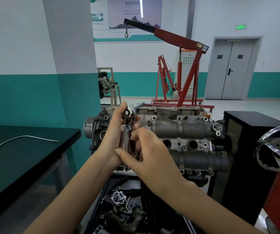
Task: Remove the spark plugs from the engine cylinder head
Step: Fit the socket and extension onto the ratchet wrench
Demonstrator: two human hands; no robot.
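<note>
- While the left hand (114, 132) wraps its fingers around the socket (124, 138) and its thumb sits up by the ratchet (130, 114) head, that tool stands pretty much upright over the left end of the cylinder head (183, 130).
- Right hand (146, 152) comes in from the other side, fingers curled in against the lower part of the socket, pinching it near where it meets the head. Thumb points left and touches the left wrist.
- Ratchet handle pokes back and to the right, away from the camera, just above the head's far edge.
- Can't see any spark plugs themselves; whatever's in the socket is hidden by both hands.
- Two open round wells (193, 144) show on the head's middle strip, right of the hands.
- Head sits on an engine, with a pulley end (89, 127) sticking out left of the hands.
- Below the head, near the camera, there's a black tray (95, 215) full of loose parts, a chain and some kind of bolted housing.
- Left of the head is a black table (34, 149) with a bent metal tube (17, 141) lying on it.
- Right of the head, a black cabinet (247, 166), then a chrome ring thing (276, 149) on something red at the frame edge.
- Behind the head, a red engine crane (183, 73) with its hook hanging, and grey double doors (233, 70) further right.
</note>
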